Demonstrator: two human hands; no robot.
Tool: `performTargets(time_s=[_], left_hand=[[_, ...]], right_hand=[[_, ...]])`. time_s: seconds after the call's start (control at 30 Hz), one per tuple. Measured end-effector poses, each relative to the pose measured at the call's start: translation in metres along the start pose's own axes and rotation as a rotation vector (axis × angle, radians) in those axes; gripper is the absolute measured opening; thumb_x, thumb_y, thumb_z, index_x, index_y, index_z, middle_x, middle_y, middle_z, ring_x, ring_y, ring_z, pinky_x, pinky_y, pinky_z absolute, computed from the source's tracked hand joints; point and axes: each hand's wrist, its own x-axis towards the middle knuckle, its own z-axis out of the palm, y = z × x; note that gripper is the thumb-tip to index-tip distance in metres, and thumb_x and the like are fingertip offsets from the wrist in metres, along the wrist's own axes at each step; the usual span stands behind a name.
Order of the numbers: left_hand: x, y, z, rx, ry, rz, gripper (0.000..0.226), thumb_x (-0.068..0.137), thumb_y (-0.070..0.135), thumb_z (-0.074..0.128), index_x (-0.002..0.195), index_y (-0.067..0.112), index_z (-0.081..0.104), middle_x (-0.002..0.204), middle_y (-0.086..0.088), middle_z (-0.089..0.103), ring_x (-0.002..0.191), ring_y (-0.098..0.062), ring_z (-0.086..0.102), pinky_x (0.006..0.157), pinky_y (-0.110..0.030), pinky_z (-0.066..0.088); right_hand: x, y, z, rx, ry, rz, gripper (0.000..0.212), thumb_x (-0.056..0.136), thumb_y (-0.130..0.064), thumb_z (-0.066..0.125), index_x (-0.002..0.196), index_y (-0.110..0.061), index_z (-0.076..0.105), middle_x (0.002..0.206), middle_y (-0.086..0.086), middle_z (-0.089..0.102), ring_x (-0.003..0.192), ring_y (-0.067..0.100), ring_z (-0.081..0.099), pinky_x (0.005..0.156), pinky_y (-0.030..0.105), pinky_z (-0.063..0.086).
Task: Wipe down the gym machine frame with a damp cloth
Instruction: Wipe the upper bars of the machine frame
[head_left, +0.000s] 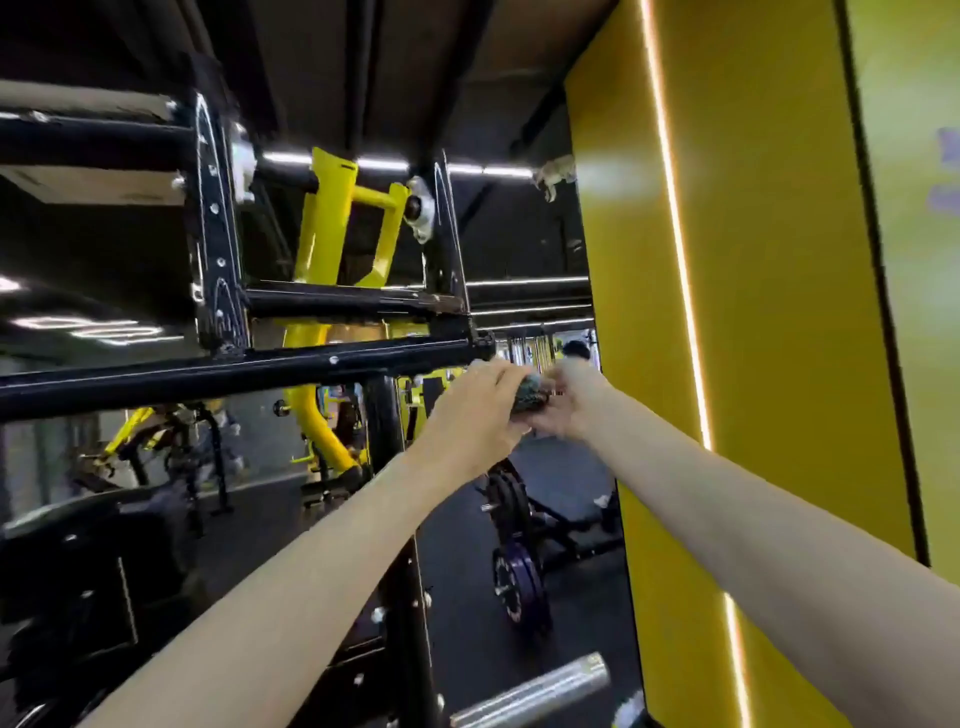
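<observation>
1. Both my bare forearms (291, 587) reach up and away from me; far below my grip, between them, lies a round silver metal bar (530, 693).
2. My left hand (475, 415) curls its fingers round a dark speckled bunched cloth (530, 399) and grips it.
3. My right hand (569, 397) meets the cloth from the other side; it is blurred, so I cannot tell how far its fingers close.
4. The cloth sits between both hands, just below the end of the black tubular machine frame (249, 371), which runs off left of my grip.
5. Right of my grip stands a yellow wall panel (779, 312) with a lit strip (680, 291).
</observation>
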Motion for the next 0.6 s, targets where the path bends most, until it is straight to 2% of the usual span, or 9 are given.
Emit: performTargets(time_s=[0.07, 0.17, 0.27, 0.37, 0.47, 0.53, 0.6], left_hand=[[0.032, -0.005, 0.01, 0.058, 0.0, 0.017, 0.054, 0.089, 0.026, 0.065, 0.137, 0.017, 0.042, 0.13, -0.002, 0.048, 0.121, -0.022, 0.044, 0.092, -0.033, 0.043], [0.075, -0.013, 0.026, 0.074, -0.013, 0.024, 0.047, 0.09, 0.023, 0.064, 0.133, 0.02, 0.046, 0.126, 0.0, 0.054, 0.118, -0.02, 0.048, 0.093, -0.037, 0.046], [0.113, -0.023, 0.04, 0.106, -0.052, 0.031, 0.037, 0.09, 0.02, 0.062, 0.126, 0.018, 0.052, 0.12, -0.002, 0.06, 0.113, -0.023, 0.055, 0.09, -0.04, 0.048], [0.147, -0.034, 0.055, 0.149, -0.054, 0.026, 0.024, 0.089, 0.012, 0.057, 0.113, 0.014, 0.052, 0.109, -0.005, 0.063, 0.102, -0.027, 0.058, 0.077, -0.04, 0.047], [0.175, -0.042, 0.073, 0.268, -0.072, 0.014, 0.024, 0.087, 0.005, 0.053, 0.11, 0.011, 0.049, 0.107, -0.007, 0.06, 0.1, -0.029, 0.057, 0.069, -0.035, 0.038], [0.194, -0.048, 0.087, 0.339, -0.083, -0.011, 0.028, 0.087, 0.005, 0.054, 0.113, 0.012, 0.047, 0.109, -0.008, 0.056, 0.102, -0.029, 0.056, 0.068, -0.034, 0.035], [0.21, -0.053, 0.104, 0.406, -0.091, -0.041, 0.034, 0.087, 0.009, 0.059, 0.118, 0.013, 0.046, 0.112, -0.008, 0.051, 0.105, -0.028, 0.054, 0.068, -0.034, 0.035]], right_hand=[[0.013, -0.021, -0.008, 0.005, -0.036, -0.025, 0.017, 0.099, -0.013, 0.038, 0.101, 0.002, 0.047, 0.098, 0.02, 0.055, 0.101, 0.038, 0.057, 0.085, 0.051, 0.049], [0.043, -0.041, -0.019, -0.095, -0.079, -0.078, 0.025, 0.097, -0.012, 0.051, 0.118, 0.0, 0.045, 0.106, 0.023, 0.059, 0.096, 0.036, 0.063, 0.077, 0.046, 0.056], [0.082, -0.054, -0.031, -0.213, -0.077, -0.072, 0.022, 0.096, -0.013, 0.055, 0.113, -0.001, 0.048, 0.092, 0.02, 0.062, 0.084, 0.031, 0.066, 0.065, 0.039, 0.057], [0.125, -0.067, -0.036, -0.258, -0.048, -0.068, 0.023, 0.096, -0.014, 0.053, 0.113, 0.0, 0.054, 0.084, 0.018, 0.066, 0.075, 0.027, 0.068, 0.058, 0.036, 0.055], [0.161, -0.072, -0.037, -0.217, -0.1, -0.057, 0.021, 0.097, -0.012, 0.051, 0.112, 0.003, 0.053, 0.09, 0.016, 0.065, 0.092, 0.03, 0.068, 0.073, 0.037, 0.055], [0.184, -0.076, -0.038, -0.169, -0.161, -0.055, 0.014, 0.098, -0.009, 0.048, 0.095, 0.004, 0.053, 0.101, 0.019, 0.064, 0.108, 0.033, 0.064, 0.086, 0.038, 0.053], [0.21, -0.079, -0.042, -0.107, -0.212, -0.044, 0.016, 0.099, -0.008, 0.047, 0.089, 0.004, 0.051, 0.107, 0.021, 0.065, 0.11, 0.033, 0.063, 0.09, 0.041, 0.052]])
